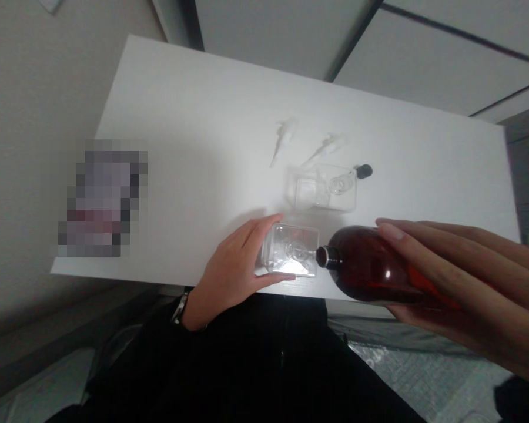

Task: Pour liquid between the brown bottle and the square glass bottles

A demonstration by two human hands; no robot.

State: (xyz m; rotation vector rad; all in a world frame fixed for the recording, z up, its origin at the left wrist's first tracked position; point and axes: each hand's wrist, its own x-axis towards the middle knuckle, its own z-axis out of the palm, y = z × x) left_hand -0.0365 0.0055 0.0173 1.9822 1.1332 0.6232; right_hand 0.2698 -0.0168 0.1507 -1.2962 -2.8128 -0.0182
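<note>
My left hand is closed round a clear square-sided bottle near the table's front edge, thumb on the near side and fingers on the far side. My right hand grips a dark amber bottle, tipped on its side with its uncapped mouth pointing left. That mouth is just beside the clear bottle's round opening, and a thin clear stream seems to run between them. Behind stands a second clear square-sided bottle, with a small black cap by its right corner.
Two whitish translucent pieces with thin stems, one pump-like piece and another, lie farther back on the white table. A pixelated rectangular object is at the left end. Grey cabinet panels stand behind the table.
</note>
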